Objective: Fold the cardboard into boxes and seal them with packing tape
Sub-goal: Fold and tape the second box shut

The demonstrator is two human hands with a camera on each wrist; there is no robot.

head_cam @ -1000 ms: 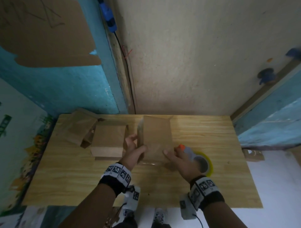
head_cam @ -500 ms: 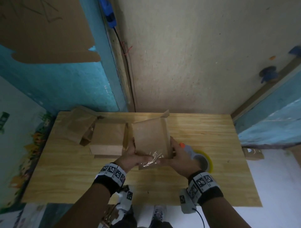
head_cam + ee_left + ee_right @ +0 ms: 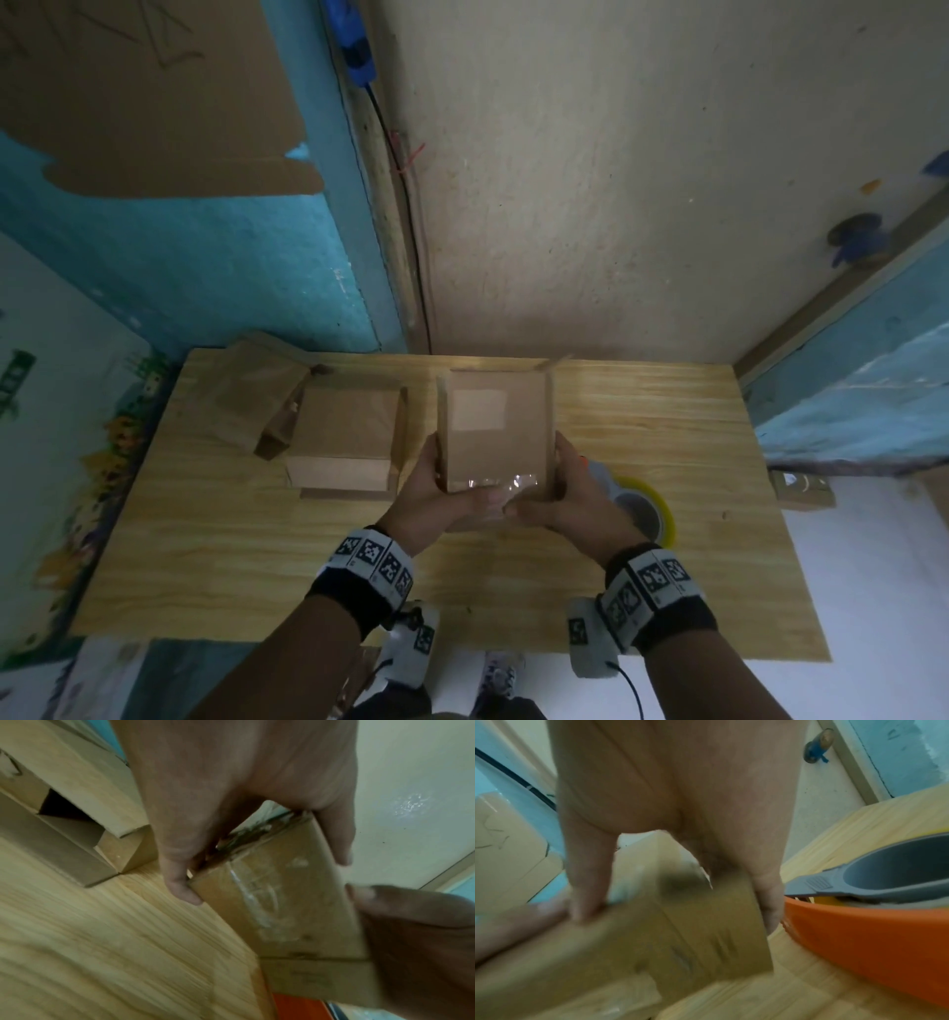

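Head view is showing the box at the middle of the frame, lifted just above the counter. The left hand and right hand are clasping its two sides, thumbs lying across the near taped edge. The tape is glinting there, wrinkled. A second box is sitting just to the left, and a dispenser is lying at the right, partly behind the right hand. The box is probably light and hollow, its walls likely to buckle under a hard squeeze, so gripping by the corners looks safest.

Left wrist view is showing the left hand's fingers curling round the box's corner, a thumb on the far edge, with the tape strip running down the middle of the face. The right hand is filling the lower right of the frame. Slick tape is probably poor for grip; bare cardboard is better.

Right wrist view is blurring. The right hand's fingers are wrapping the box's side at centre, thumb on top. The dispenser's orange and grey body is filling the right of the frame, close by the hand.
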